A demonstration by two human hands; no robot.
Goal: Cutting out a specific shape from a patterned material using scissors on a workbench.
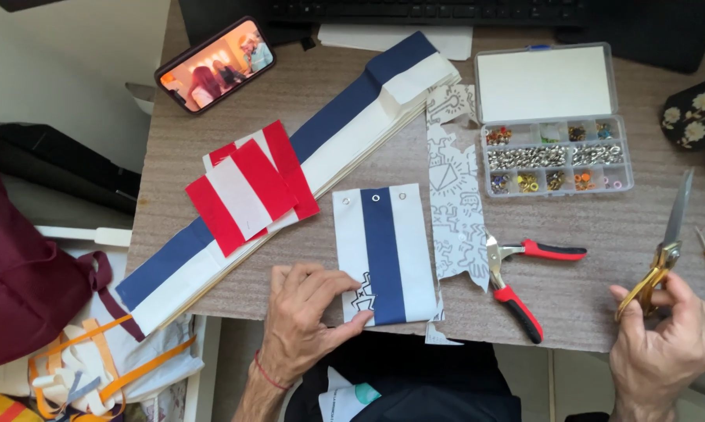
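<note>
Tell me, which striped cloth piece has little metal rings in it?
The white piece with a blue middle stripe, under the left hand, has metal eyelets along its top edge. The red-and-white pieces and the long blue-and-white strip show none.

There is one view only, from a camera worn on the person's head, looking steeply down and forward onto the grey-brown wood-grain desk (587, 305). It sits close: the left hand (305, 316) and right hand (665, 336) enter from the bottom edge, with both forearms cut off by the frame. The near edge of the desk runs across the lower part of the picture, and the person's lap shows below it. The far edge lies at the top, by a black computer keyboard (423, 11). Left of the desk, the floor area is visible.
</note>
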